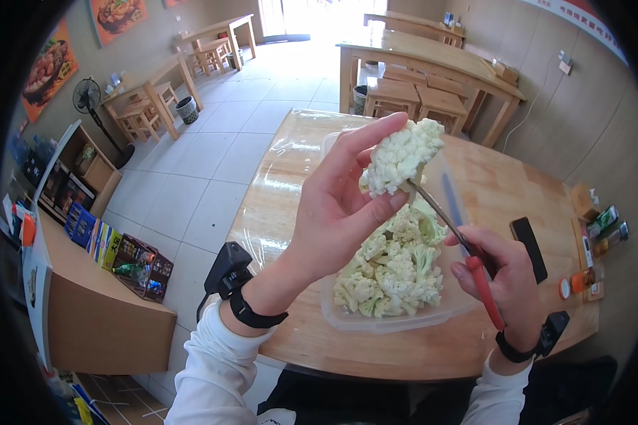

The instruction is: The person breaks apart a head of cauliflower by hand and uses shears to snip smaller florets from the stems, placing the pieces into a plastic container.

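My left hand (347,202) is closed around a piece of cauliflower (406,156), held up above the table. In my right hand (500,273) is a pair of scissors (480,280) with red handles; my fingers wrap the handles. The scissor blades reach up to the underside of the held cauliflower, and their tips are hidden against it. Below both hands stands a clear plastic tub (327,297) with many cut cauliflower florets (393,276) in it.
The tub rests on a wooden table (290,347). A black phone (529,249) lies to the right, with condiment jars (587,278) and a tissue box (583,202) along the right edge. A counter (106,312) is at left. Wooden tables (432,53) and stools stand farther back.
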`<state>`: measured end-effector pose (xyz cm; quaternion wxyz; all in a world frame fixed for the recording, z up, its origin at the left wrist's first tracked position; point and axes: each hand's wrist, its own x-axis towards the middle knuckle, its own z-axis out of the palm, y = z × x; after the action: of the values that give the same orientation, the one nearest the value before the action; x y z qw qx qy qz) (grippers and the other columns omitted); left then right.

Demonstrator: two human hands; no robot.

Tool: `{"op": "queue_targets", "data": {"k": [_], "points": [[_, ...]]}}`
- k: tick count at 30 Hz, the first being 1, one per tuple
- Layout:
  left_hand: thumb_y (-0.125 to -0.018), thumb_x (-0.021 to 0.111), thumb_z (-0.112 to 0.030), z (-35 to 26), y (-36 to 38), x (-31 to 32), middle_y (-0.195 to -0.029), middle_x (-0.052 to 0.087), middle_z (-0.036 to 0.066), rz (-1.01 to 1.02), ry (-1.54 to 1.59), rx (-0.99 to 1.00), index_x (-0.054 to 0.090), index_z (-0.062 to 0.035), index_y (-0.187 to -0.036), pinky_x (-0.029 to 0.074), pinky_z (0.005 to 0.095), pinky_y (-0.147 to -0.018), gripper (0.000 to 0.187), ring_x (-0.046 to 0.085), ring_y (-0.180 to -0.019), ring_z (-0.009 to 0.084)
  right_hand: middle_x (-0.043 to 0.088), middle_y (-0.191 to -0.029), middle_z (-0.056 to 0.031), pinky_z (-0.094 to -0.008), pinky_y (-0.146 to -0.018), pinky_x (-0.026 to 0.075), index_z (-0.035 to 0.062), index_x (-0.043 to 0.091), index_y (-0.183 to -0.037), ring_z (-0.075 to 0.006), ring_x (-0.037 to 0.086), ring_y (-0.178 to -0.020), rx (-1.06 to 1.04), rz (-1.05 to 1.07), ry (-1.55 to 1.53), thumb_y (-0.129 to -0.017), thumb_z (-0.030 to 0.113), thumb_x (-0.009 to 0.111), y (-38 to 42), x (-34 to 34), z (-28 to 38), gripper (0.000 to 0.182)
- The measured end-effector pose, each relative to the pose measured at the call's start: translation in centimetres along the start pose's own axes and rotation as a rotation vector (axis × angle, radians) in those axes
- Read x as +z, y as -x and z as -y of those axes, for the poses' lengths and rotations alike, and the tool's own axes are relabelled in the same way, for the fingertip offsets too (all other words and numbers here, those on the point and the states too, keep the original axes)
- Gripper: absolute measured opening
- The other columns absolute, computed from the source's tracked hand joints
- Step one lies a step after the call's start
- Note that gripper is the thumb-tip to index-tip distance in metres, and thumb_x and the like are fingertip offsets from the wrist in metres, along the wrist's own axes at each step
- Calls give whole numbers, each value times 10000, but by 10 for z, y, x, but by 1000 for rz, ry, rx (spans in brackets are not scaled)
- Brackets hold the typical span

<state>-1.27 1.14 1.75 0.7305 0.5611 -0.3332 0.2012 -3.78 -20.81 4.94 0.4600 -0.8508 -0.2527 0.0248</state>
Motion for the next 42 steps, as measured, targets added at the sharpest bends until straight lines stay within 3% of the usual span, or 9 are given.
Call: {"op": "queue_targets", "data": {"k": [10, 12, 16, 23, 26, 30, 32, 36, 42], "points": [[-774, 620, 52, 8, -1, -2, -1275, 410, 74, -134, 79, -112, 364, -34, -1321, 413, 309, -952, 610, 437, -1130, 179, 507, -677, 24, -175, -512, 354, 5, 610, -1008, -28, 424, -574, 154, 126, 113, -746, 6, 678, 2, -20, -3, 271], [-768, 604, 68, 4, 1, 4, -1246, 409, 66, -71, 62, -167, 359, -42, -1323, 428, 298, -936, 617, 447, -1112, 174, 487, -671, 32, -171, -513, 352, 25, 601, -1025, -27, 421, -572, 123, -252, -160, -743, -3, 676, 5, -19, -7, 293], [-748, 557, 104, 2, 12, 23, -1162, 395, 51, 137, 48, -288, 355, -63, -1318, 469, 265, -886, 627, 474, -1060, 156, 512, -862, 2, -188, -676, 409, 67, 450, -1192, -57, 488, -778, -163, -195, -387, -693, -46, 697, -10, 13, -9, 568], [-670, 669, 2, 3, 9, 19, -1131, 487, 72, 182, 29, -377, 368, 9, -1268, 403, 295, -945, 669, 484, -1076, 165, 529, -933, -14, -197, -715, 419, 69, 425, -1192, -69, 483, -756, -305, -295, -449, -704, -60, 679, -17, 31, -24, 565], [-689, 664, -47, -4, 1, 5, -1054, 531, 69, 107, -19, -330, 421, 23, -1261, 459, 229, -817, 626, 531, -959, 125, 574, -899, -54, -198, -527, 438, 19, 463, -1171, -92, 553, -693, -177, -537, -440, -777, 95, 617, -24, 29, -19, 430], [-672, 642, -42, -7, -8, -36, -1113, 541, 84, 326, 15, -249, 456, 4, -1254, 442, 263, -868, 613, 528, -994, 144, 579, -833, -43, -170, -513, 391, 17, 474, -1189, -61, 507, -643, -65, -340, -314, -770, 229, 664, -20, 0, -27, 506], [-647, 646, -51, -22, -4, -25, -1219, 518, 106, 393, -498, -390, 471, 7, -1241, 387, 332, -954, 622, 513, -1077, 182, 575, -810, -32, -146, -483, 340, 22, 495, -1195, -42, 471, -616, -29, -23, -179, -743, 304, 695, -21, -5, -33, 569], [-681, 611, -51, -15, -12, -40, -1213, 552, 90, 437, -796, -222, 543, -47, -1191, 327, 392, -1013, 515, 485, -1167, 215, 546, -775, -4, -148, -539, 319, 31, 509, -1196, -22, 444, -621, -44, -292, -210, -806, 225, 644, -28, 20, -33, 456], [-732, 705, -104, 13, 3, -30, -957, 645, 79, 346, -954, -365, 652, -32, -974, 443, 300, -832, 258, 585, -933, 186, 507, -792, 14, -153, -603, 352, 23, 512, -1186, -30, 451, -681, -55, -193, -406, -829, 64, 597, -29, 48, -43, 369]]}}
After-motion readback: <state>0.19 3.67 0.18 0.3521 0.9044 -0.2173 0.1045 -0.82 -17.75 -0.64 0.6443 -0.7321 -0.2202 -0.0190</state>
